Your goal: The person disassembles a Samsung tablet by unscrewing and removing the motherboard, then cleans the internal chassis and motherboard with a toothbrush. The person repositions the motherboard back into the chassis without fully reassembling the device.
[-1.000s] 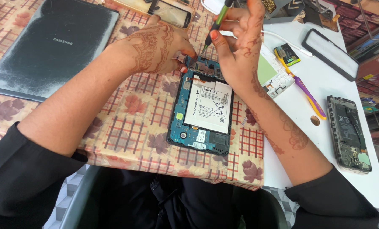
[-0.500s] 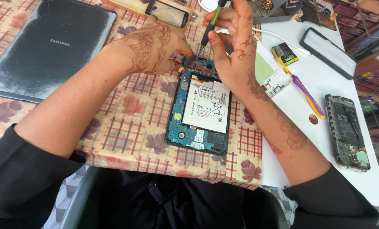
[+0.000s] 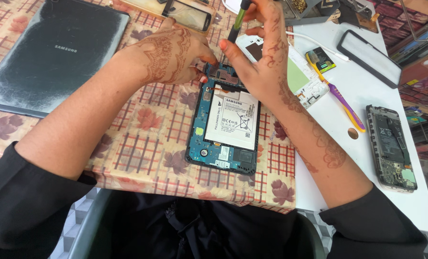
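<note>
Right hand [image 3: 262,57] has dropped lower, gripping the green screwdriver [image 3: 236,26] upright over the opened tablet [image 3: 226,127]. Left hand [image 3: 175,55] pinches its top edge. Back cover off, battery [image 3: 232,120] in place; top-end work unfinished.

white table [image 3: 367,100], checked floral cloth [image 3: 142,120], perhaps tiled floor [image 3: 75,225]
</note>
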